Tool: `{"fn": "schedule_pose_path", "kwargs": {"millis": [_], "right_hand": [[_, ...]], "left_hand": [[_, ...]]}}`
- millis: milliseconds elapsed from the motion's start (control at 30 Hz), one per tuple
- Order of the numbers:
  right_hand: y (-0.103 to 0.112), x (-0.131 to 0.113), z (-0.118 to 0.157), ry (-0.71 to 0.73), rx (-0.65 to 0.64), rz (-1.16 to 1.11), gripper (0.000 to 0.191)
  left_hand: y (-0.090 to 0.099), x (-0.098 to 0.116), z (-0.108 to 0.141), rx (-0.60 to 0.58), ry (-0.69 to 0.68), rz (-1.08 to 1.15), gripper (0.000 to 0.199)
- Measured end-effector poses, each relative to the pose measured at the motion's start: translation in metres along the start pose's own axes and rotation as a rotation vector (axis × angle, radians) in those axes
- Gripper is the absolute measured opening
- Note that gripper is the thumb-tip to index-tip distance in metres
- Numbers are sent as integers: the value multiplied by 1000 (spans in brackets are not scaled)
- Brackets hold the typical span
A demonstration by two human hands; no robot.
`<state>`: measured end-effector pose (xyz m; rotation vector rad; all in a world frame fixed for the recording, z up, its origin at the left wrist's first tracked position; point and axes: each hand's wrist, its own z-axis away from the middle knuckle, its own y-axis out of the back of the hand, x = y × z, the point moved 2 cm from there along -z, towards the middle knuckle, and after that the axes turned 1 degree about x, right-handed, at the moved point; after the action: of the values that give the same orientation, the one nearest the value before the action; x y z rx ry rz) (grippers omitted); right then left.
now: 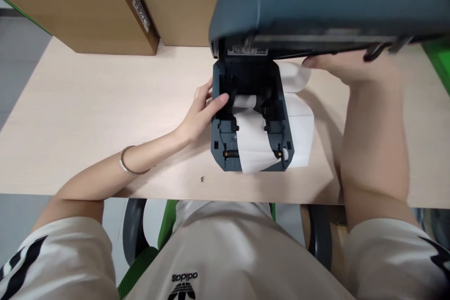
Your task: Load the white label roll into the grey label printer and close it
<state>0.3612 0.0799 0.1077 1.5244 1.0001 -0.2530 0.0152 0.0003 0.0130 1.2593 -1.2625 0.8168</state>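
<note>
A dark blue-grey label printer [228, 161] stands on the table with its lid [316, 4] raised. My left hand [206, 105] grips the printer's left wall, thumb over the rim and fingers along the outside. Inside sits a roll of white labels [245, 101], and its strip [253, 140] runs forward over the front roller [232, 153]. My right hand [337, 68] is mostly hidden beneath the raised lid; one fingertip shows beside a curl of white paper [294, 76]. Whether it holds the lid or the paper cannot be made out.
A folded white sheet [300, 131] lies along the printer's right side. Cardboard boxes [70, 14] stand at the back left of the pale wooden table [105, 103]. A small dark mark or scrap [202, 179] is near the front edge. Chair armrests [133, 229] flank my body.
</note>
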Motion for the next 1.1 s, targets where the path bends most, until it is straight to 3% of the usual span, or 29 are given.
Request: {"fn": "schedule_pose_path", "kwargs": {"millis": [67,200,300,367,433,500,567,667,767,833,1033,1100], "right_hand": [[-17,3,-9,-14,111,-144,51],[-42,0,-27,-74,341,-324,65],[-50,-9,-33,-255,360,-245,56],[-48,-19,-29,-361,370,-157,36],[-41,-35,-21,-341,438,-41,19],[-37,-55,-11,-236,482,104,31],[-42,-75,-3,-102,394,216,33],[-67,-92,7,162,27,443,11],[-94,-90,12,349,-235,618,32],[-100,-83,12,362,-261,608,36],[-97,-79,8,343,-365,694,18],[-97,-79,7,335,-365,698,23]], "left_hand": [[1,6,2,-34,72,69,77],[3,12,2,-54,142,80,84],[4,8,0,-57,162,63,89],[5,7,-1,-61,165,60,87],[5,8,-2,-67,160,51,84],[3,13,-3,-86,127,36,85],[2,17,-3,-110,84,22,88],[3,14,-3,-90,75,8,89],[6,8,-3,-51,83,-27,86],[6,6,-3,-52,66,-61,85],[0,14,-6,-53,15,-151,82],[0,14,-6,-50,21,-176,81]]}}
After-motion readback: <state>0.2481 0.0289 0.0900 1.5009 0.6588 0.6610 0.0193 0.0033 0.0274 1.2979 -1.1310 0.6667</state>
